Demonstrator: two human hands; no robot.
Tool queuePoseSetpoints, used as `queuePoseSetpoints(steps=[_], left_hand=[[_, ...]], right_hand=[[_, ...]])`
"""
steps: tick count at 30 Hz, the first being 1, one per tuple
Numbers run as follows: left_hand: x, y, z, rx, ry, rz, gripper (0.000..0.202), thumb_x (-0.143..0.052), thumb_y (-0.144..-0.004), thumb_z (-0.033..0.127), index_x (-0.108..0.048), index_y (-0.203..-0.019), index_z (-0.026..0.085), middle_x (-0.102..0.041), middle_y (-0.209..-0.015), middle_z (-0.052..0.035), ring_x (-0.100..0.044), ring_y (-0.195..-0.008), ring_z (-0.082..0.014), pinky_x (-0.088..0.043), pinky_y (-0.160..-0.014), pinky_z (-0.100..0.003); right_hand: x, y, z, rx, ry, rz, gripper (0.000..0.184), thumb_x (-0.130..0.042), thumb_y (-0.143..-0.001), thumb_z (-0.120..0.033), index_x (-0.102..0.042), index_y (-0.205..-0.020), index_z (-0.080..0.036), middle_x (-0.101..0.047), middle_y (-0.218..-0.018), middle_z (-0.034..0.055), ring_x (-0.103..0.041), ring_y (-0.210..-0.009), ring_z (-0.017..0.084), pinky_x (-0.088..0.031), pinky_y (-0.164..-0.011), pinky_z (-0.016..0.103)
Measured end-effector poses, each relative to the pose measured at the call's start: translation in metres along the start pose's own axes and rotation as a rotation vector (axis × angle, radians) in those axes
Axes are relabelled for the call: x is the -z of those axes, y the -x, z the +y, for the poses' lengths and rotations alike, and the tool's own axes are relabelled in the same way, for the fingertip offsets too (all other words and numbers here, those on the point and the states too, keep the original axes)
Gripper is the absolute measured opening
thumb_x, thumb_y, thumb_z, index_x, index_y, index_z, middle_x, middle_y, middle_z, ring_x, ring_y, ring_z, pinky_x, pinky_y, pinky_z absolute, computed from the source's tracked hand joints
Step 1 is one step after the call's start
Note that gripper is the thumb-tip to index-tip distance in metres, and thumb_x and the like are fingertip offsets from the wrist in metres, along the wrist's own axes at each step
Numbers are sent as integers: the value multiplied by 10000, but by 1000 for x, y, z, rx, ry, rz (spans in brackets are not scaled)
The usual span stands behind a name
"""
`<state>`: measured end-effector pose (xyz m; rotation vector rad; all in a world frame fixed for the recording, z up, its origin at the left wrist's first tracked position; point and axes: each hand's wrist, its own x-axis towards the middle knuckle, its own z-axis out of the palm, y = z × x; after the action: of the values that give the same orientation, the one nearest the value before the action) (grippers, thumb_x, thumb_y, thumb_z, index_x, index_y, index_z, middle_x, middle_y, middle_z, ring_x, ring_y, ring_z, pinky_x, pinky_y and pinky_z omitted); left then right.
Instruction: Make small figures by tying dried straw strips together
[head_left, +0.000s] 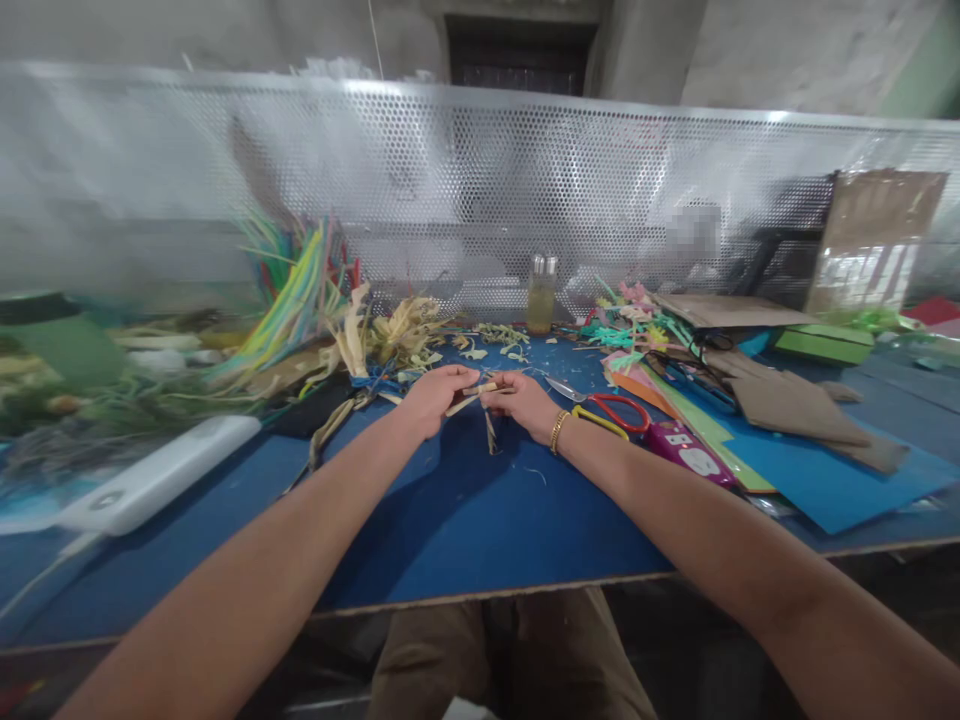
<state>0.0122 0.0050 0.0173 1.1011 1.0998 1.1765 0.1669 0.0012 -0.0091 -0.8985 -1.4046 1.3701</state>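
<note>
Over the middle of the blue table, my left hand (435, 398) and my right hand (523, 402) come together with fingers closed. Between their fingertips they grip a pale dried-husk strip (463, 404). A darker twisted end (491, 436) hangs below my right fingers; whether it belongs to the same strip I cannot tell. Just right of my right hand lie open scissors (616, 412) with red and yellow handles. Beyond my left hand is a bundle of dried husks (409, 330), tied with something blue at its base. Blur hides the fingertips' finer detail.
A white power strip (169, 475) lies at left, below colourful strips (300, 290). A glass bottle (541, 295) stands near the perforated metal screen (480, 180). At right are a purple socket box (686, 452), blue card (817, 480), cardboard pieces (795, 400) and paper flowers (626, 320).
</note>
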Motion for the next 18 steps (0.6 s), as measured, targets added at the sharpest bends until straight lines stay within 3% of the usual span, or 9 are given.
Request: queuePoseSetpoints(steps=[9, 18], left_hand=[[8, -2, 5, -21, -83, 49, 262, -752, -624, 384, -685, -727, 152, -643, -746, -30, -526, -625, -119, -368, -565, -238], [6, 1, 6, -51, -224, -64, 243, -774, -579, 354, -618, -605, 169, -543, -554, 13, -454, -527, -114, -322, -529, -256]], right_hand=[[1, 1, -1, 7, 29, -7, 254, -773, -615, -286, -588, -750, -177, -600, -656, -34, -502, -588, 79, -432, -601, 239], [1, 0, -1, -21, -3, 21, 218, -764, -630, -246, -599, -754, -177, -609, -684, -22, -527, -619, 87, -450, -598, 233]])
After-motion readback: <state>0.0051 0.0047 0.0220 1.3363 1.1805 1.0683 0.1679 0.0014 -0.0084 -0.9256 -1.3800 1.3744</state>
